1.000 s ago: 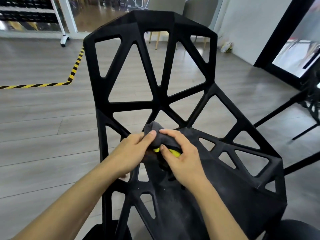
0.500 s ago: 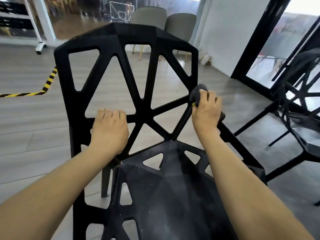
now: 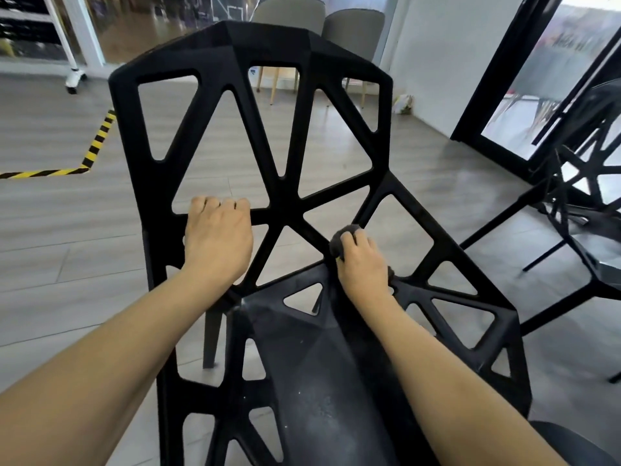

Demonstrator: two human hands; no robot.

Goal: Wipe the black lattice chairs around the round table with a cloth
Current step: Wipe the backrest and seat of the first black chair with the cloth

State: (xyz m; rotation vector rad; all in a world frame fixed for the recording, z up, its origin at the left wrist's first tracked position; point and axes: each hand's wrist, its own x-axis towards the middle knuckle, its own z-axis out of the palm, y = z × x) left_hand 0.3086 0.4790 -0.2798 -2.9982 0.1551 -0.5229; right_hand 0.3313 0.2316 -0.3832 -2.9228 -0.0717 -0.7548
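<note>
A black lattice chair point(image 3: 275, 55) fills the middle of the view, its backrest facing me and its dusty seat below. My left hand point(image 3: 218, 240) grips a horizontal bar of the backrest, fingers curled over it. My right hand point(image 3: 361, 264) holds a bunched dark grey cloth point(image 3: 341, 238) with a speck of yellow showing. It presses the cloth on a diagonal bar where the backrest meets the seat. Most of the cloth is hidden under the hand.
A second black lattice chair point(image 3: 584, 196) stands at the right edge. Two grey upholstered chairs point(image 3: 353, 31) stand behind, by a white wall. Yellow-black tape point(image 3: 94, 149) crosses the grey wood floor at left. A wheeled white rack point(image 3: 74, 75) is at the far left.
My left hand let go of the cloth and took hold of the backrest bar. My right hand carried the cloth up the right-hand strut, then down to the backrest's base.
</note>
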